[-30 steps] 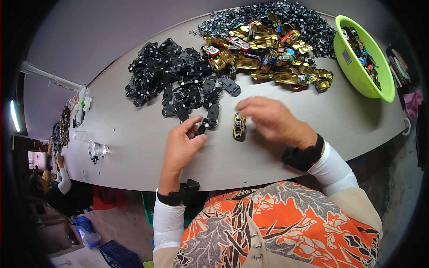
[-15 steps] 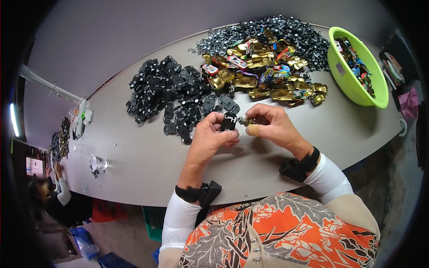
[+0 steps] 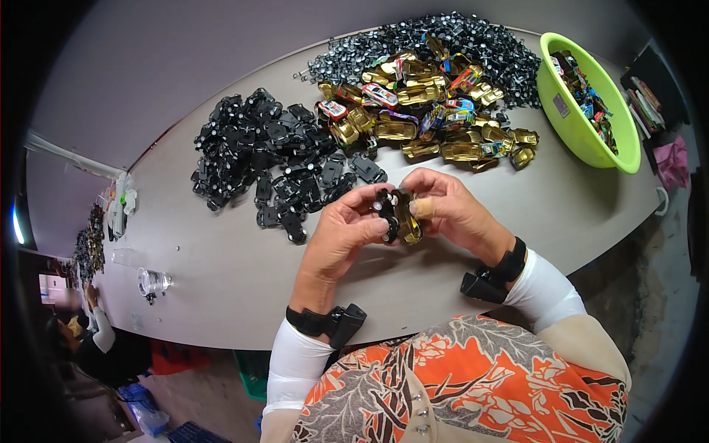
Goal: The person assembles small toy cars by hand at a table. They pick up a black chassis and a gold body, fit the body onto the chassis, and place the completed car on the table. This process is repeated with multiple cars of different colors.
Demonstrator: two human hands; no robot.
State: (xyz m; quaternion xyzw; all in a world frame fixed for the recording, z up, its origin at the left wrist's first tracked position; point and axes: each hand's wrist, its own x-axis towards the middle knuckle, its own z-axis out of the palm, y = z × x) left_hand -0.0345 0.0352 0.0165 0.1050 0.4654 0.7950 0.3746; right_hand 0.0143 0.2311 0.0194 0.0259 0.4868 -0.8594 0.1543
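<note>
The gold toy car body [image 3: 408, 218] and black chassis [image 3: 385, 214], apart on the bench [image 3: 221, 273] a second ago, now meet in midair, left hand [image 3: 347, 232] and right hand [image 3: 450, 210] each pinching them; black chassis pile [image 3: 273, 159] beyond, so fitting seems underway

We cannot see the middle of the toy car [image 3: 399, 215]: fingers of the left hand [image 3: 343, 232] and right hand [image 3: 450, 210] cover it. The green bowl [image 3: 569, 111] contents are too small to identify.
</note>
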